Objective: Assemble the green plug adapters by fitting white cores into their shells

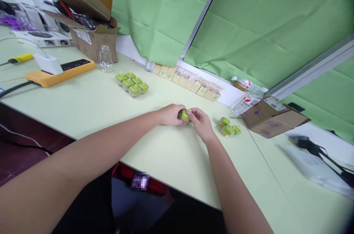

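Observation:
Both my hands meet over the pale green table (91, 105), closed on one small green-topped box (184, 115). My left hand (170, 114) grips its left side. My right hand (201, 122) pinches its right end, near a small gold ring on the lid. To the right of my right hand lie a few more green-topped boxes (229, 128), loosely heaped. Farther back on the left, several of the same boxes (132, 83) stand upright in a neat group.
A row of small beige cartons (186, 78) lines the green curtain's foot. A yellow power strip (59, 72) with a white adapter, a glass bottle (105, 59) and cardboard boxes (91, 38) stand back left. A flat brown box (272, 116) and plastic bottles lie right.

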The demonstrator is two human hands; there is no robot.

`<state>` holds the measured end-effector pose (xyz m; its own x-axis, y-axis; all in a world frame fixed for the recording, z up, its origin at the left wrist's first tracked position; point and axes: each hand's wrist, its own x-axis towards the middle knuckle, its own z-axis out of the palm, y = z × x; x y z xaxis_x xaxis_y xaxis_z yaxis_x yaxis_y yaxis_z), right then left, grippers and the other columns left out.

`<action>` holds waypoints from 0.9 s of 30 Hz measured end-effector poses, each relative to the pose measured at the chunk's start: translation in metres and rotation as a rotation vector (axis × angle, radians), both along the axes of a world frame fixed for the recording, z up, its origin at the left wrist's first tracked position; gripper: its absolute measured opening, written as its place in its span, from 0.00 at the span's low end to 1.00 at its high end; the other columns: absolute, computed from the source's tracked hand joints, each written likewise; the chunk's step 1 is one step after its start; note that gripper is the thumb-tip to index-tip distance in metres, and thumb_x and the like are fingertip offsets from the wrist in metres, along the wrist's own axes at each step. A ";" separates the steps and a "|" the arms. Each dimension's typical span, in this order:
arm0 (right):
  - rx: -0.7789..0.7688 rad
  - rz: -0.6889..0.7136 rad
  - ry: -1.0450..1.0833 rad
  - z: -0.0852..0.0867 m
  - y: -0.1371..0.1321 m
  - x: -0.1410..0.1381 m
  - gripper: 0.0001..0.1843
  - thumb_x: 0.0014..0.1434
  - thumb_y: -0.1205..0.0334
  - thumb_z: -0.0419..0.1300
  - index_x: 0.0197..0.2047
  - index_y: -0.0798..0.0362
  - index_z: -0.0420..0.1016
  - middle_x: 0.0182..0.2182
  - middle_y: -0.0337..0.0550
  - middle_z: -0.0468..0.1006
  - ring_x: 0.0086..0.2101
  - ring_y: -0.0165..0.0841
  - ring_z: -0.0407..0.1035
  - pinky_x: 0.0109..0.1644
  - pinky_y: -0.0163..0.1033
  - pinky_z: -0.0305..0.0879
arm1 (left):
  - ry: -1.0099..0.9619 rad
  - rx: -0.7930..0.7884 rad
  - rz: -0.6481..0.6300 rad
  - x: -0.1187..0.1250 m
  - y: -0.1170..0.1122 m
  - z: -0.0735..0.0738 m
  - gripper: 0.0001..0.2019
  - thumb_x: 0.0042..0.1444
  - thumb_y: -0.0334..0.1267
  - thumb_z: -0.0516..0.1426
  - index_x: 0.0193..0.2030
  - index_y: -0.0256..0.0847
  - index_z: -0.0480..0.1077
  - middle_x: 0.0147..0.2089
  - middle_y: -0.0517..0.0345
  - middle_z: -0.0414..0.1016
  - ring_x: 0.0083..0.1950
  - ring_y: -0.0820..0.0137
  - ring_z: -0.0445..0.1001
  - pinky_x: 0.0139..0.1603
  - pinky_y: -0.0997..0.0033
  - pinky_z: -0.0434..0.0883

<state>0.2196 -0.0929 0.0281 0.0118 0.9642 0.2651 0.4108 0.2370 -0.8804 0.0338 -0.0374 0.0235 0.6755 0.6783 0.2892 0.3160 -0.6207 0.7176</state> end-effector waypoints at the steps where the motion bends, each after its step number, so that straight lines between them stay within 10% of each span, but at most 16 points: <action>1: 0.001 0.002 0.001 0.000 0.000 0.000 0.18 0.57 0.43 0.63 0.38 0.49 0.75 0.36 0.40 0.76 0.37 0.35 0.71 0.44 0.42 0.71 | 0.001 -0.001 0.000 0.000 0.000 0.000 0.21 0.47 0.51 0.64 0.44 0.41 0.70 0.36 0.58 0.75 0.35 0.67 0.72 0.34 0.70 0.65; 27: -0.012 0.000 -0.003 -0.001 0.000 0.001 0.16 0.58 0.45 0.63 0.39 0.50 0.75 0.37 0.40 0.76 0.38 0.35 0.71 0.45 0.42 0.70 | 0.017 0.006 0.001 0.000 0.000 0.002 0.23 0.48 0.51 0.64 0.47 0.40 0.71 0.38 0.56 0.76 0.36 0.67 0.72 0.35 0.70 0.65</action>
<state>0.2207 -0.0926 0.0273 0.0110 0.9673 0.2533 0.4131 0.2263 -0.8821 0.0336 -0.0378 0.0251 0.6798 0.6770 0.2820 0.3284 -0.6247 0.7084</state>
